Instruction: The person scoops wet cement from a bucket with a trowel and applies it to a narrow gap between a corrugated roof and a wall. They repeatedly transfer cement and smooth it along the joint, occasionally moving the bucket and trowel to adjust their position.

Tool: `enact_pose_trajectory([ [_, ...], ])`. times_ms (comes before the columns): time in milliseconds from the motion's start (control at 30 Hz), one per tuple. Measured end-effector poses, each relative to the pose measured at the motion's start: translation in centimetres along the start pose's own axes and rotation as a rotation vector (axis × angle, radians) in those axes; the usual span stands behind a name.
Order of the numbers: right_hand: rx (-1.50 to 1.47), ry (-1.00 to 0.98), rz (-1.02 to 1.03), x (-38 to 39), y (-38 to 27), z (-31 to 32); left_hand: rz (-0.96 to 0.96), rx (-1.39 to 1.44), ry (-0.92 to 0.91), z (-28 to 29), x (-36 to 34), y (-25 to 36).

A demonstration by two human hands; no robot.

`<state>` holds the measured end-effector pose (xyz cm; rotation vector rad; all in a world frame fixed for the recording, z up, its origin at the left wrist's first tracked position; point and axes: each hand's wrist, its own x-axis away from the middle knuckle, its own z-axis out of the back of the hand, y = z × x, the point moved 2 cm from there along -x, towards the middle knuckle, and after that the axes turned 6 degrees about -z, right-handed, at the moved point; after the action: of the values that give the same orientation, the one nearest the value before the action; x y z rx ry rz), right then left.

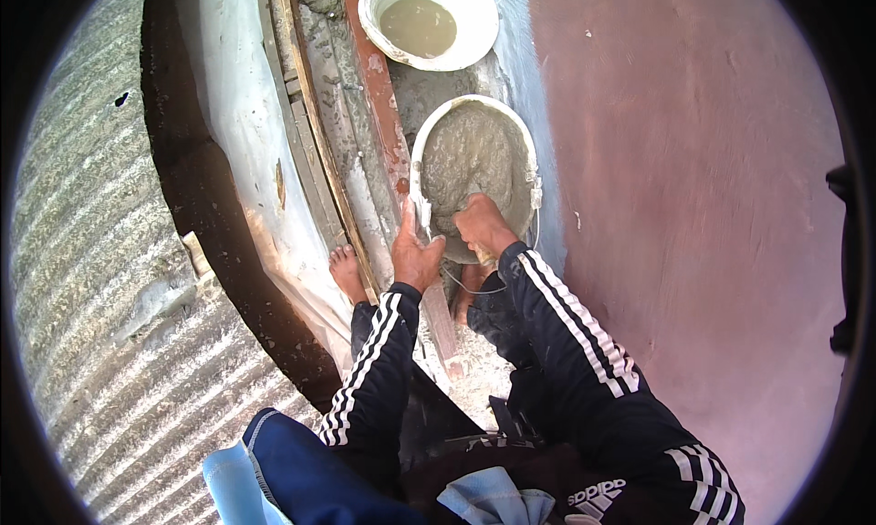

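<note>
A white bucket (416, 165) holds thick grey wet mortar (465, 155). My left hand (418, 254) grips the bucket's near left rim, fingers along the outside and thumb pointing right. My right hand (484, 224) is a fist over the near part of the mortar, closed round a trowel-like hand tool whose pale handle end (484, 255) sticks out below the palm. The working end is hidden by the hand and the mortar. A thin wire bail (474, 291) hangs down on the near side of the bucket.
A second white bucket (484, 19) with murky water stands just beyond. A reddish-brown metal bar (379, 92) and wooden planks (315, 133) run along the left, near my bare foot (347, 271). Corrugated roofing sheet (109, 279) lies farther left; a pinkish wall (693, 178) borders the right.
</note>
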<state>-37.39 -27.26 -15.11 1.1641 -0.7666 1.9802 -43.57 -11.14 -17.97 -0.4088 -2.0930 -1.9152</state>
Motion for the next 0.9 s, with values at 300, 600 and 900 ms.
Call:
enact_pose_trajectory([
  [300,0.28,0.202,0.152,5.8,4.2,2.6,0.03,0.034,0.057,-1.2,2.3,-0.6],
  [600,0.912,0.242,0.357,3.6,-7.9,10.9,0.052,0.219,0.012,-1.1,0.0,-1.5],
  [900,0.874,0.404,0.436,9.8,4.1,5.0,0.055,0.291,-0.056,0.5,-1.2,-0.3],
])
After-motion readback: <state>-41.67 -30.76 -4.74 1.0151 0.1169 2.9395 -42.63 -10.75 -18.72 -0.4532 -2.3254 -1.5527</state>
